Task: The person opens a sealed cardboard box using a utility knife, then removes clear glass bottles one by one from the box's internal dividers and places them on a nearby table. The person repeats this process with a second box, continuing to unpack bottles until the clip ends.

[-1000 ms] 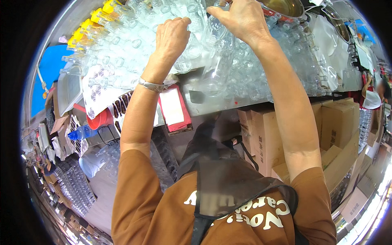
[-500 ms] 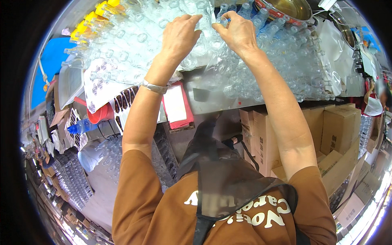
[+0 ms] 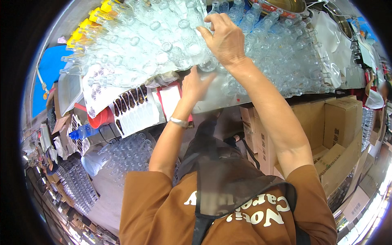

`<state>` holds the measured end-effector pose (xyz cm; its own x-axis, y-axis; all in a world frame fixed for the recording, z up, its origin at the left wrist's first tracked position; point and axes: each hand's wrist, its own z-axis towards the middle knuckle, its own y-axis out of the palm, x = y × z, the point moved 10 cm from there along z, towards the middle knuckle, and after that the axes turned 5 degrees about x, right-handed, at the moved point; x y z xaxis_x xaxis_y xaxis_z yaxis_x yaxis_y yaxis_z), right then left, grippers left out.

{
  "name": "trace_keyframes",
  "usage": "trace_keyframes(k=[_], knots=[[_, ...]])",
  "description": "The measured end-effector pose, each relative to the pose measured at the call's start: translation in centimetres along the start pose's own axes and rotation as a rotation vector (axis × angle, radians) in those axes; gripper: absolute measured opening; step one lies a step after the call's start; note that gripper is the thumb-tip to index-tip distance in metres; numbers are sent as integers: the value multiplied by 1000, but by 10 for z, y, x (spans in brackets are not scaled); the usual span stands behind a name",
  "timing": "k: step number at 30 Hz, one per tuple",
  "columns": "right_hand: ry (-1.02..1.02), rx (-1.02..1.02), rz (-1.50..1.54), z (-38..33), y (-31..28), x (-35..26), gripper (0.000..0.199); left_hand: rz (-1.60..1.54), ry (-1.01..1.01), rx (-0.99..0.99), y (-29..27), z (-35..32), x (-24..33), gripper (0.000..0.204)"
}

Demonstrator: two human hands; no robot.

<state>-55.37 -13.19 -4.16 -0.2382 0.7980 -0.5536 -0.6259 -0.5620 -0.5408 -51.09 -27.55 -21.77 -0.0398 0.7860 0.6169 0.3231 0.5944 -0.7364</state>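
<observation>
Clear glass bottles [image 3: 155, 26] stand packed together across the left part of the table. My right hand [image 3: 226, 41] is over the right edge of this group, its thumb and forefinger apart beside the bottle necks, and I see nothing between them. Its other fingers are curled and partly hidden. My left hand [image 3: 194, 85] is lower, over the table's front edge, thumb and forefinger spread and smeared by motion. Just beyond its fingertips a round glass bottle base [image 3: 208, 64] shows. To the right, more clear bottles [image 3: 277, 61] lie heaped in a pile.
A metal table [image 3: 222, 98] carries the bottles. Below it on the right stand open cardboard boxes [image 3: 343, 126]. A red-and-white pad [image 3: 170, 98], a red scoop-like container [image 3: 100, 118] and yellow-capped bottles [image 3: 83, 26] are on the left. A metal basin [image 3: 288, 5] is at the back.
My left hand has dropped back from the bottles to the table's front edge, its fingers spreading. My right hand has moved left and slightly nearer, and the bottle neck it pinched no longer shows there.
</observation>
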Motion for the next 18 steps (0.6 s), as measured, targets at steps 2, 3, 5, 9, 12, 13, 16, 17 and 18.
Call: trace_keyframes(k=[2,3,5,9,12,13,16,17,18], knots=[[7,-9,7,-9,8,1,31,-236,-52,55,13,15,-9,79],[10,-16,11,-14,13,1,33,-248,-16,100,20,23,-13,75],[-3,-42,15,-18,16,-11,32,-267,55,201,24,30,-18,69],[-55,34,-9,-18,2,-19,33,-189,62,175,19,32,-3,63],[-114,121,-35,-12,-30,-27,32,-194,90,244,21,37,-20,62],[-117,101,-31,-7,-41,-30,31,-153,69,209,25,40,-26,64],[-99,61,-77,12,-90,-40,27,55,73,108,34,52,-44,72],[-104,82,-48,15,-112,-40,28,175,121,79,37,49,-45,77],[-116,81,-60,20,-139,-45,23,79,102,-1,41,40,-40,64]])
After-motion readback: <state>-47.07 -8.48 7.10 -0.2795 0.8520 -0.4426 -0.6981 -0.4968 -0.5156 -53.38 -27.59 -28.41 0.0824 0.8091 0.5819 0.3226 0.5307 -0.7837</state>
